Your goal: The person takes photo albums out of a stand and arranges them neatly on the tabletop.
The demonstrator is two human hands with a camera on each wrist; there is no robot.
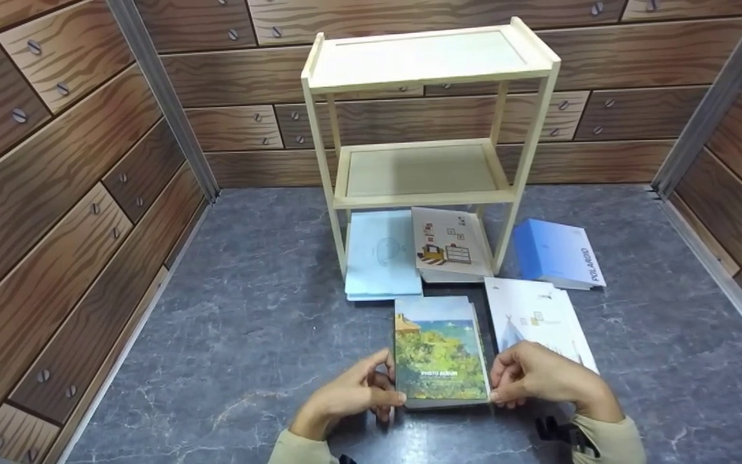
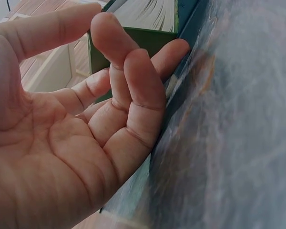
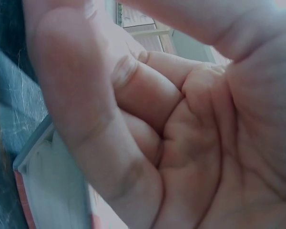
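Note:
A photo album (image 1: 440,351) with a painted seaside garden cover lies near the front, its lower edge toward me. At its lower left corner my left hand (image 1: 358,390) grips the edge, thumb at the corner and fingers curled beside it. My right hand (image 1: 542,380) pinches the lower right corner between thumb and fingers. In the left wrist view, the album's green edge and white pages (image 2: 148,14) show behind the curled fingers of the left hand (image 2: 86,119). Curled fingers of the right hand (image 3: 148,109) fill the right wrist view and hide the grip.
A pale wooden shelf rack (image 1: 426,174) stands behind the album. On its bottom level lie a light blue album (image 1: 384,254) and a beige album (image 1: 451,241). To the right are a white album (image 1: 532,312), partly behind my right hand, and a blue Polaroid album (image 1: 554,251).

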